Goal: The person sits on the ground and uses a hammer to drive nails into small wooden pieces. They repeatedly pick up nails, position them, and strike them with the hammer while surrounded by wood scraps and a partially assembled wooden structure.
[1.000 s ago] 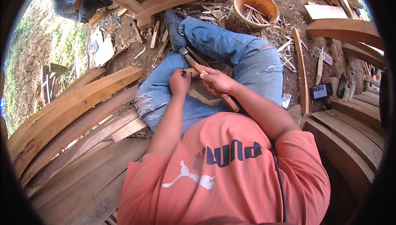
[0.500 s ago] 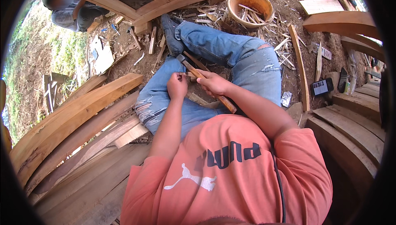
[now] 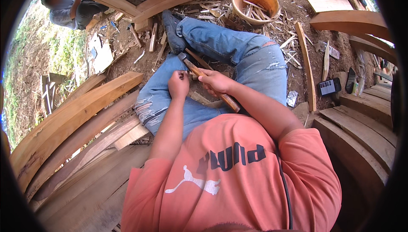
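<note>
My right hand (image 3: 216,82) is wrapped round the wooden handle of a hammer (image 3: 194,68). The hammer's dark metal head points away from me, and the handle's butt reaches back toward my shirt. Just left of it, my left hand (image 3: 178,86) is closed with fingertips pinched together; whatever they hold is too small or hidden to make out. Both hands are above the gap between my bent legs in torn blue jeans (image 3: 260,72). Small wood pieces (image 3: 202,98) lie on the ground between my legs, partly covered by the hands.
Curved timber pieces (image 3: 80,106) are stacked at left, more planks (image 3: 359,125) at right. Ahead stand a wooden frame (image 3: 182,3) and a bucket (image 3: 256,4) with offcuts. A phone (image 3: 329,87) lies right of a long wood strip (image 3: 307,68). Another person (image 3: 70,13) sits far left.
The whole view has shifted slightly, so things appear a little further left and up. Both hands and the hammer keep nearly the same pose.
</note>
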A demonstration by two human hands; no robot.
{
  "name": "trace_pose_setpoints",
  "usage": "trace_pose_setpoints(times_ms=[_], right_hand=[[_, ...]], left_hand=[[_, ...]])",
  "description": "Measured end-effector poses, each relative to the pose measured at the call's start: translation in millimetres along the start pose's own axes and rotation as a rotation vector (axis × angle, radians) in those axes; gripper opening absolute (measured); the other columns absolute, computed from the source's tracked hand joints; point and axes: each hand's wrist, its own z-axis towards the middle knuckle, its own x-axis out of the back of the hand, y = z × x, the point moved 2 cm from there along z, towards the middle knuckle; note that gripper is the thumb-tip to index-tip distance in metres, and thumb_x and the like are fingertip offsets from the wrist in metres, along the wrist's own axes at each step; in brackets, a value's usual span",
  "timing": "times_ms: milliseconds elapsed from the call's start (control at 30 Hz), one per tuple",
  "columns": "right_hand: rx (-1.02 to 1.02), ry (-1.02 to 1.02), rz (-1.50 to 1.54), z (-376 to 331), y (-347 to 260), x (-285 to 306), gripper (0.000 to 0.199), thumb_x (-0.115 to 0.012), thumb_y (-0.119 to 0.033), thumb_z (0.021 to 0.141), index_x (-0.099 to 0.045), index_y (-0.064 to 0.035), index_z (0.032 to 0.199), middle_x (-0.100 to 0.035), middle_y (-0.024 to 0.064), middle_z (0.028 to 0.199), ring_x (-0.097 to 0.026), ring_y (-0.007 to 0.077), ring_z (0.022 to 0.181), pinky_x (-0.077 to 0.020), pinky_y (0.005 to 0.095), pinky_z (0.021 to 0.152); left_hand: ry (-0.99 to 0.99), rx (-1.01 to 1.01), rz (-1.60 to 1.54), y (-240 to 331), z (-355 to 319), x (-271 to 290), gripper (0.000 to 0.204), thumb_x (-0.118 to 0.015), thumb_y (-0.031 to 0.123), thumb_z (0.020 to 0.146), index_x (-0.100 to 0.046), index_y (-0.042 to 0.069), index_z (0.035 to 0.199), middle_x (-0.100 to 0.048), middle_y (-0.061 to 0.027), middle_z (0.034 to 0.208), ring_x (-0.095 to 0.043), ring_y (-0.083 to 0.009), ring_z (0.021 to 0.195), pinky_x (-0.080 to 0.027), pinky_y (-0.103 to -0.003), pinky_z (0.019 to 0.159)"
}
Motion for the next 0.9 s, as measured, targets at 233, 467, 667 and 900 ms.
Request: trace_pose_setpoints(times_ms=[233, 467, 667, 900], right_hand=[[0.039, 0.023, -0.098, -6, -1, -5, 0.063, -0.056, -0.027, 0.115, -0.036, -0.0237, 0.174, -0.051, -0.0025, 0.074, -0.048, 0.0079, 0.053, -0.0413, 0.0278, 0.046], [0.011, 0.028, -0.073, -9, 0, -6, 0.062, -0.057, -0.026, 0.115, -0.037, -0.0223, 0.174, -0.049, -0.0024, 0.073, -0.048, 0.0082, 0.053, -0.0414, 0.0277, 0.046], [0.061, 0.032, -0.089, -9, -10, -6, 0.063, -0.057, -0.028, 0.115, -0.036, -0.0211, 0.174, -0.051, -0.0016, 0.074, -0.05, 0.009, 0.053, -0.0423, 0.0283, 0.045], [0.036, 0.057, -0.105, -7, -6, -6, 0.064, -0.058, -0.028, 0.114, -0.037, -0.0215, 0.173, -0.052, -0.001, 0.074, -0.051, 0.0099, 0.053, -0.0445, 0.0296, 0.047]], left_hand=[[0.0, -0.043, 0.018, -4, 1, -2, 0.024, -0.076, 0.024, 0.101, -0.076, 0.001, 0.102, -0.081, -0.0204, 0.096, -0.081, -0.0376, 0.09, -0.062, -0.046, 0.08], [0.012, -0.017, 0.047, -2, -4, -2, 0.025, -0.076, 0.025, 0.101, -0.076, 0.0, 0.103, -0.081, -0.0207, 0.096, -0.08, -0.0389, 0.09, -0.062, -0.046, 0.081], [-0.024, -0.007, 0.077, 10, 4, 0, 0.027, -0.076, 0.026, 0.102, -0.076, -0.001, 0.105, -0.082, -0.019, 0.097, -0.082, -0.0323, 0.091, -0.062, -0.043, 0.082], [0.02, -0.104, 0.058, 6, -3, -1, 0.023, -0.076, 0.025, 0.102, -0.075, 0.002, 0.1, -0.081, -0.0192, 0.092, -0.081, -0.0361, 0.085, -0.062, -0.045, 0.076]])
